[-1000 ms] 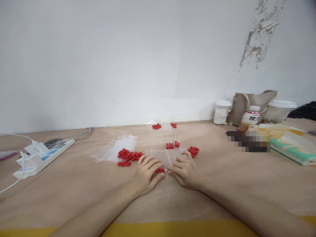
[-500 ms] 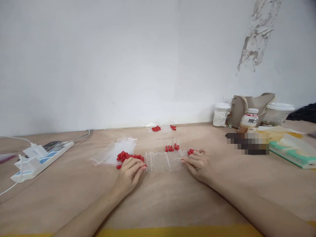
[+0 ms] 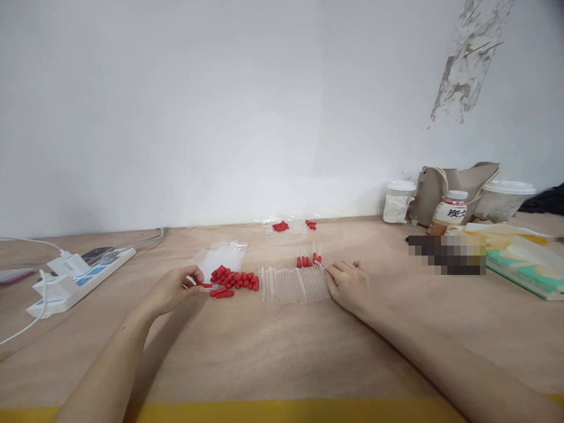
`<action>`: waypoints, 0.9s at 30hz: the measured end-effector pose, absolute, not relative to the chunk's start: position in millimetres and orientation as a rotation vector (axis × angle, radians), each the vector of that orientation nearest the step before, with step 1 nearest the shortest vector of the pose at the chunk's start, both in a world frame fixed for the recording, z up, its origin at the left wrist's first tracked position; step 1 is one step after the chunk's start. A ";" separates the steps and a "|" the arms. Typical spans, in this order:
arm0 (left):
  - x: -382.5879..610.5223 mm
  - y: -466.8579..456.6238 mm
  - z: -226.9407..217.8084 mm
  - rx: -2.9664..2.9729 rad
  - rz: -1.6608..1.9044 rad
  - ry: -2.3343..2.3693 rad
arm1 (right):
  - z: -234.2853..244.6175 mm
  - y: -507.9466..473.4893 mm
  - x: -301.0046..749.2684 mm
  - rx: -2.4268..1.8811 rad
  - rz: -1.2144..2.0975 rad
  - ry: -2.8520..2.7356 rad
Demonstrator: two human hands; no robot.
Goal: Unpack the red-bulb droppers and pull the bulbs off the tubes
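My left hand (image 3: pixel 176 289) is at the left end of a heap of red rubber bulbs (image 3: pixel 238 281), its thumb and fingers pinched on a red rubber bulb (image 3: pixel 204 285). Two bulbs lie in front of the heap. To the right of the heap, thin clear tubes (image 3: pixel 288 286) lie side by side in a row. At that row's right end is my right hand (image 3: pixel 350 286), fingers closed on a thin clear tube (image 3: pixel 318 264) whose tip shows. Just behind the row stand several red bulbs (image 3: pixel 304 261) with clear tubes joined to them.
Clear plastic bags (image 3: pixel 227 254) lie behind the heap. Farther back, a bag with red bulbs (image 3: pixel 281 226) rests by the wall. A power strip (image 3: pixel 83 285) with chargers is at left. At right are a lidded cup (image 3: pixel 400 202), a bottle (image 3: pixel 450 212) and a tissue pack (image 3: pixel 524 267).
My left hand has moved left from the tube row to the heap's left end. My right hand stays at the row's right end, with the held tube's tip now farther back.
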State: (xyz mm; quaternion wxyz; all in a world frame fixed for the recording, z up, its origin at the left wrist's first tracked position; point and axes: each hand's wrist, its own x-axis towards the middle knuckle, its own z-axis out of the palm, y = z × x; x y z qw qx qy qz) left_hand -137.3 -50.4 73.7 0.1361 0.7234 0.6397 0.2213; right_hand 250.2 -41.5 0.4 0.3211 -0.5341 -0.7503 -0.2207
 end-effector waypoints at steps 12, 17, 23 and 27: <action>-132.6 -35.3 54.2 1.946 0.735 1.812 | -1.1 -45.7 239.2 -1.525 -0.590 -2.055; -134.0 -35.3 62.7 2.028 0.916 2.162 | 1.4 -50.5 235.3 -1.506 -0.543 -2.046; -90.3 -36.9 57.9 2.342 1.400 2.114 | 3.3 -43.5 251.2 -1.584 -0.463 -1.853; -25.7 -31.1 56.3 2.737 1.022 1.685 | 4.8 -36.3 269.0 -1.643 -0.355 -1.750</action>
